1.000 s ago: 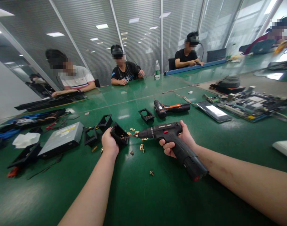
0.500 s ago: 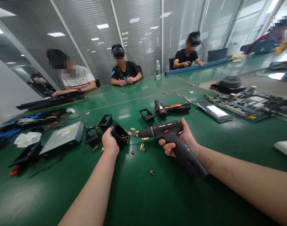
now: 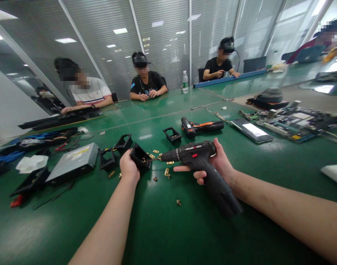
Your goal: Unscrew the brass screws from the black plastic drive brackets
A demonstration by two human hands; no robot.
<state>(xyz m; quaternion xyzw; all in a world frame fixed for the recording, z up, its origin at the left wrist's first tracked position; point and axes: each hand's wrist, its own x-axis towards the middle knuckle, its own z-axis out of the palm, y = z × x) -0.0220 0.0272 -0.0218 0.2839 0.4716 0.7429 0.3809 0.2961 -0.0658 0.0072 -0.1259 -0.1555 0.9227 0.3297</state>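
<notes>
The left hand grips a black housing above the green tabletop; the right hand is wrapped around a black power drill, one finger extended forward, and the drill's bit reaches into the housing's open side!

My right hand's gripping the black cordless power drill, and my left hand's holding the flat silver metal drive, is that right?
Not quite: in the head view, your left hand holds a black, box-shaped open frame, not the drive. Your right hand is indeed gripping the black cordless power drill.
</notes>
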